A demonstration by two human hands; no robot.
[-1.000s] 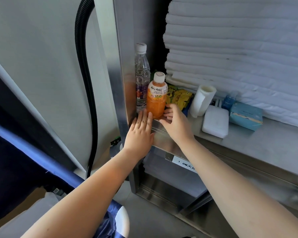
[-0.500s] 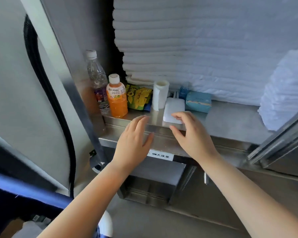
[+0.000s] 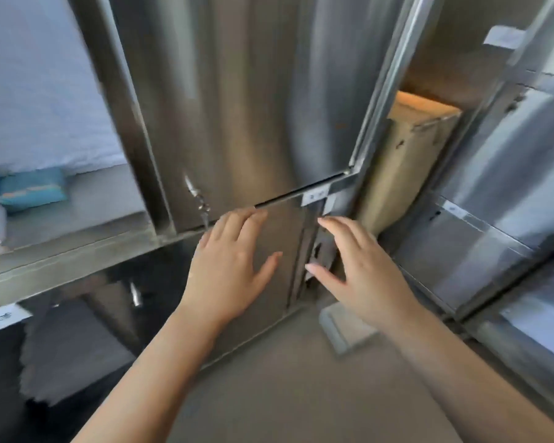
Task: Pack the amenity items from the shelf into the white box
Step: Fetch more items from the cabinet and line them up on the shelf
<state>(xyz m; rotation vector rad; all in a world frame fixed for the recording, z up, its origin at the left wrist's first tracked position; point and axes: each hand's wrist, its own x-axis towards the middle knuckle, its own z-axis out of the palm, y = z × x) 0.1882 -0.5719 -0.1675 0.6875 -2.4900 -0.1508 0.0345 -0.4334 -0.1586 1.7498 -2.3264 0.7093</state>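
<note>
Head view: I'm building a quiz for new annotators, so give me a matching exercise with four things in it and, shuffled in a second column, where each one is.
Things
1. blue packet
2. cardboard box
3. stacked white linen
4. door latch

Places
A. filling the upper left, above the shelf
B. on the steel door, just above the left hand
C. lying on the shelf at the far left
D. in the compartment to the right of the steel door

Pairs: 1-C, 2-D, 3-A, 4-B
</note>
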